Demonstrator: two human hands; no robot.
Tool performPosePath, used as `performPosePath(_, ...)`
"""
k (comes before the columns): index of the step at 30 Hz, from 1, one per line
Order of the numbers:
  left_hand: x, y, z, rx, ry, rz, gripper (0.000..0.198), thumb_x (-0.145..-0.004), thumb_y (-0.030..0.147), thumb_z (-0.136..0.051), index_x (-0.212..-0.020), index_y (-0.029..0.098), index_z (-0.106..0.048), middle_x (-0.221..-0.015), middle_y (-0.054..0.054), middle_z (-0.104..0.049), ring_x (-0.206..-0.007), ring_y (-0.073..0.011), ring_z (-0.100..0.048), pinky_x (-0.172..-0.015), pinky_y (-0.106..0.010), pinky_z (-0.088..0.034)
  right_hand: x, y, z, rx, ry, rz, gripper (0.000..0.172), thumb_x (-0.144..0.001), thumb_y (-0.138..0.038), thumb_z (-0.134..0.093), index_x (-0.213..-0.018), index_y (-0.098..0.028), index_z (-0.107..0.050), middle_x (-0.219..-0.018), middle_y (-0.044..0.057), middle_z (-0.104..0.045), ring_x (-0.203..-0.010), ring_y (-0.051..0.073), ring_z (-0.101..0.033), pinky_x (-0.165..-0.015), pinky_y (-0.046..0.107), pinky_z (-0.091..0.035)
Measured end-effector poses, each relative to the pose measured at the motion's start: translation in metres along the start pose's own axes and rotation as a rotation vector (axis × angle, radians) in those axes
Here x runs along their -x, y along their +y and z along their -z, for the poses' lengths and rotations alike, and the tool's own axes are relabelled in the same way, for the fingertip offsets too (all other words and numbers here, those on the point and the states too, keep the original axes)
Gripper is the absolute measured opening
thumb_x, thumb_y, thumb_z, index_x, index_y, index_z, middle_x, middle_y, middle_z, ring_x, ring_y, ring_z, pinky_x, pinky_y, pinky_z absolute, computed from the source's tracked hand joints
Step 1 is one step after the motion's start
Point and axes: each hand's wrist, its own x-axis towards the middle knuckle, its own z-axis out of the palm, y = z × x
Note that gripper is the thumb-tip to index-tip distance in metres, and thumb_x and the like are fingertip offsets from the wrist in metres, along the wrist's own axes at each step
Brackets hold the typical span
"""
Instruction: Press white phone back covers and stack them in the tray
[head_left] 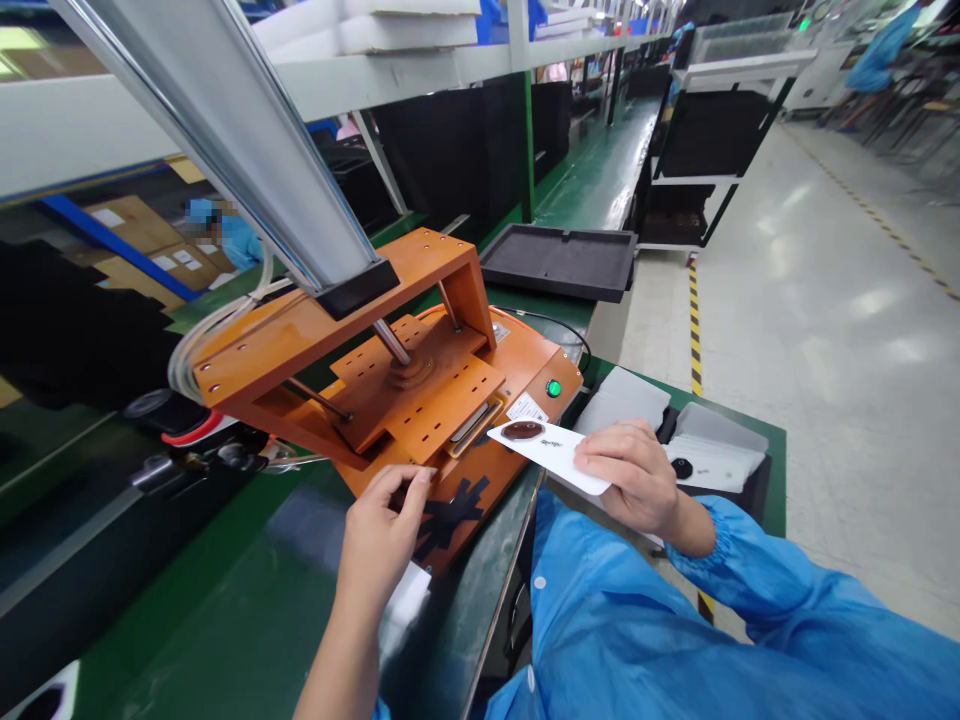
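A single orange plastic press jig (420,400) with one round green button (553,388) filled the green bench (225,600), its upper plate overhanging the slot in front. The left hand (382,530) rested on the jig's base, fingers curled together, tips pressing beside a black star-shaped patch (450,512). The right hand (637,475) pinched a thin white card (551,450), thumb on top, just before the slot; one brown oval part (523,430) lay on it. Beyond stood one shallow black tray (559,262), contents unclear; two piles of white sheets (712,455) lay right.
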Motion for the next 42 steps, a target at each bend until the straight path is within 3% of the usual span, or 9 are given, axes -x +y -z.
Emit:
performPosePath(10,-0.002,0.001,0.001,0.036,-0.003,0.061,0.035,-0.086,0.054,-0.06,-0.083,0.022,-0.073,-0.084,-0.002,-0.074,-0.079,-0.0191,-0.065,-0.072,-0.028,-0.046,0.002,0.003,0.002,0.026,0.015,-0.015,0.023,-0.095,-0.014,-0.06,-0.113,-0.024,-0.069,-0.096,0.004,-0.076,-0.087,0.018,-0.073,-0.076,0.035,-0.053)
performPosePath(14,-0.013,0.01,-0.003,0.247,0.057,0.218,0.035,-0.074,0.054,-0.073,-0.079,0.019,-0.07,-0.069,-0.001,-0.066,-0.067,-0.0161,-0.058,-0.062,-0.026,-0.04,0.002,0.006,0.005,0.064,-0.016,0.007,0.028,-0.095,-0.011,-0.057,-0.115,-0.025,-0.071,-0.099,0.004,-0.078,-0.09,0.018,-0.075,-0.078,0.035,-0.052)
performPosePath(17,-0.028,0.021,-0.015,0.447,0.041,0.267,0.047,-0.069,0.057,-0.075,-0.091,0.016,-0.07,-0.077,-0.005,-0.07,-0.063,-0.0141,-0.056,-0.053,-0.024,-0.035,0.003,0.008,0.005,0.087,-0.053,0.034,0.026,-0.096,-0.013,-0.058,-0.115,-0.024,-0.072,-0.105,0.006,-0.079,-0.096,0.019,-0.076,-0.079,0.035,-0.05)
performPosePath(20,-0.048,0.033,-0.032,0.584,0.068,0.289,0.057,-0.067,0.061,-0.072,-0.097,0.014,-0.065,-0.078,-0.007,-0.069,-0.057,-0.0124,-0.054,-0.046,-0.022,-0.029,0.005,0.014,-0.004,0.076,-0.079,0.044,0.024,-0.097,-0.012,-0.058,-0.114,-0.021,-0.073,-0.108,0.008,-0.079,-0.101,0.02,-0.076,-0.082,0.035,-0.049)
performPosePath(24,-0.061,0.044,-0.047,0.683,0.188,0.322,0.045,-0.07,0.055,-0.069,-0.091,0.017,-0.06,-0.062,0.003,-0.056,-0.05,-0.0088,-0.045,-0.044,-0.021,-0.024,-0.001,0.031,-0.033,0.031,-0.047,0.028,0.028,-0.098,-0.01,-0.057,-0.115,-0.025,-0.074,-0.111,0.006,-0.079,-0.105,0.018,-0.075,-0.084,0.034,-0.048)
performPosePath(26,-0.048,0.046,-0.047,0.693,0.198,0.334,0.034,-0.071,0.048,-0.069,-0.083,0.018,-0.059,-0.058,0.005,-0.05,-0.048,-0.0075,-0.042,-0.045,-0.02,-0.025,-0.008,0.043,-0.053,0.016,-0.025,0.026,0.028,-0.099,-0.012,-0.056,-0.114,-0.026,-0.074,-0.112,0.005,-0.079,-0.106,0.018,-0.075,-0.084,0.034,-0.048)
performPosePath(29,0.002,0.045,-0.044,0.682,0.147,0.359,0.027,-0.075,0.043,-0.069,-0.081,0.018,-0.061,-0.055,0.006,-0.049,-0.049,-0.0084,-0.042,-0.047,-0.02,-0.03,-0.022,0.058,-0.085,0.007,-0.044,0.009,0.028,-0.103,-0.017,-0.051,-0.11,-0.026,-0.076,-0.113,0.005,-0.079,-0.105,0.017,-0.075,-0.083,0.034,-0.048)
performPosePath(36,0.142,0.029,-0.034,0.339,0.033,0.329,0.034,-0.095,0.052,-0.052,-0.094,0.023,-0.07,-0.071,0.0,-0.065,-0.063,-0.0173,-0.057,-0.057,-0.027,-0.043,-0.058,0.07,-0.138,-0.055,-0.428,0.152,0.033,-0.106,-0.024,-0.043,-0.119,-0.026,-0.073,-0.126,0.005,-0.074,-0.117,0.02,-0.068,-0.093,0.039,-0.045)
performPosePath(42,0.166,0.01,-0.038,0.247,-0.089,0.151,0.029,-0.099,0.041,-0.047,-0.083,0.026,-0.066,-0.068,-0.002,-0.06,-0.062,-0.019,-0.057,-0.06,-0.03,-0.045,-0.07,0.067,-0.146,-0.07,-0.579,0.097,0.031,-0.103,-0.021,-0.048,-0.115,-0.026,-0.075,-0.122,0.005,-0.076,-0.111,0.021,-0.07,-0.092,0.04,-0.043)
